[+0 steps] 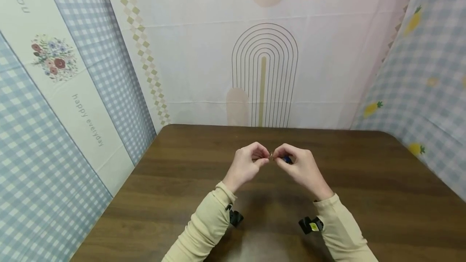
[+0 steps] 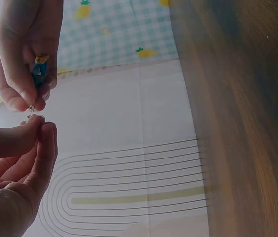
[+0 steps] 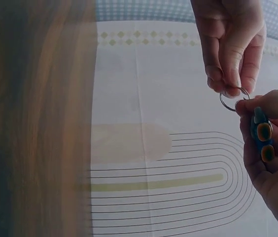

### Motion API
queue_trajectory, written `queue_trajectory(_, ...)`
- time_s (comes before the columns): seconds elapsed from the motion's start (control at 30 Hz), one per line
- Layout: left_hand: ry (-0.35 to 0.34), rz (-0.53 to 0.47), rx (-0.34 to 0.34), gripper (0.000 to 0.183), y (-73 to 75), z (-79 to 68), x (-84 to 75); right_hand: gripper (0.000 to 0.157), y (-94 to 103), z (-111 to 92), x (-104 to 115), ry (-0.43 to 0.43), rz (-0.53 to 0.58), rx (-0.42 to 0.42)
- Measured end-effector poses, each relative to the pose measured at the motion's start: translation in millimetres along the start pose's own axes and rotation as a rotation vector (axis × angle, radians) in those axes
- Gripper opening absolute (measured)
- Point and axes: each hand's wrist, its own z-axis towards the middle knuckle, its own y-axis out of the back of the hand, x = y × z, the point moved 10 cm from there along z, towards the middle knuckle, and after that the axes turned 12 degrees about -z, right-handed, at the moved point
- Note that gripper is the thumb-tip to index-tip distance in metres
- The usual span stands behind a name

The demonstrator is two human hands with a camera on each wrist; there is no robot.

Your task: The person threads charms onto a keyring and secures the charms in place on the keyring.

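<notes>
1. The thin metal ring (image 3: 221,100) is between my two hands, raised over the table, at about five o'clock from the centre of the head view. My left hand (image 1: 245,165) pinches it between thumb and fingertips.
2. My right hand (image 1: 300,167) pinches too, thumb against forefinger at the ring's edge, with the blue charm (image 3: 254,129) against its bent fingers, at three o'clock from the ring in the head view. I cannot tell how charm and ring are joined; my fingers cover that part.
3. I judge the ring light, stiff and springy, with a smooth, narrow edge that could slip from my fingertips. I'd grip it by its rim, nails helping, on opposite sides.
4. The charm, blue with orange-rimmed rounds, looks small, light and probably hard; its thinner parts may be fragile. I'd cradle it by its body rather than squeeze those. I can read no brand or lettering on it.
5. At five o'clock from my hands, the black wrist camera (image 1: 306,225) carries a yellow label (image 1: 314,226), too small to read.
6. Beyond the brown table (image 1: 164,181), the checked cloth (image 1: 121,132) says "happy everyday" at just past nine o'clock, and a cut-off "or you" at ten.
</notes>
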Motion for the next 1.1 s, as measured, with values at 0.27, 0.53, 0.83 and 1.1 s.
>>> queue_trajectory(0.27,-0.015,-0.022,-0.020,0.009,4.3,-4.7,-2.2,0.014,-2.7,-2,2,-0.064,0.032,-0.028)
queue_trajectory(0.53,-0.018,-0.015,-0.028,0.009,6.9,-8.7,-4.3,0.013,-4.3,-6,4,-0.087,0.050,-0.041)
queue_trajectory(0.83,-0.033,0.002,-0.021,0.009,8.6,-12.4,-5.9,0.015,-5.8,-9,14,-0.028,0.002,-0.049)
queue_trajectory(1.1,-0.059,0.081,0.077,0.037,1.6,-16.7,-10.0,0.027,-7.2,-13,38,0.212,-0.166,-0.090)
